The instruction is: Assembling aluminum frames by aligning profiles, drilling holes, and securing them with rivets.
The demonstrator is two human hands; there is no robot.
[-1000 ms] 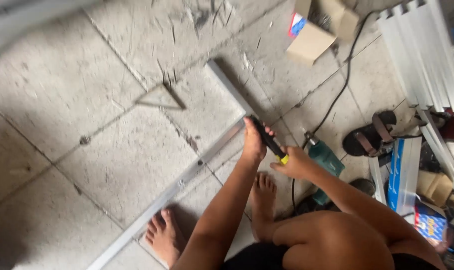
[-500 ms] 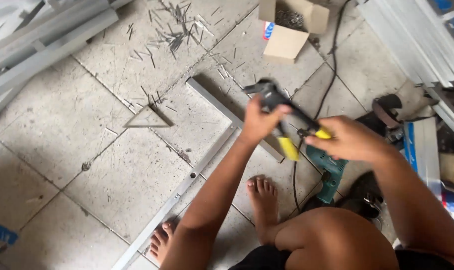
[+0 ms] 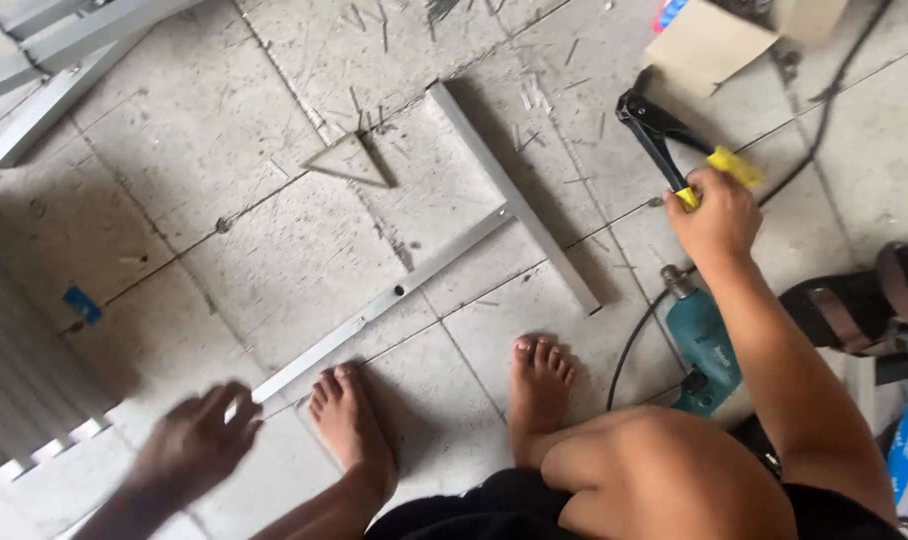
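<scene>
Since the earlier frame, riveter (image 3: 664, 140) has been lifted off the frame joint and swung out to the right; left hand (image 3: 196, 440) has been dropped low to the near end of the rail.

Right hand (image 3: 719, 215) is closed round the yellow-tipped handles of the riveter, fingers wrapped tight. Tool nose is pointed up-left, long axis diagonal, roughly parallel to the crossbar (image 3: 514, 195).

Left hand is blurred; fingers look spread, nothing seen held. It is just beside the rail (image 3: 374, 310) end, touching or not cannot be told.

Rail is laid flat on the tiled floor (image 3: 154, 200), long axis running from lower left to upper right, meeting the crossbar in a T at (image 3: 509, 212). One hole is seen mid-rail. Left foot (image 3: 352, 425) is set on or against the rail's near end; right foot (image 3: 539, 385) is well clear of it.

Key relation: T-joint lies left and slightly below the riveter nose, well apart. Right hand is nearer the joint; left hand is nearer the rail's free end.

Teal drill (image 3: 704, 345) is lying beside the right forearm, cable trailing on the floor. Small metal triangle (image 3: 349, 160) is lying left of the crossbar's far end.
</scene>
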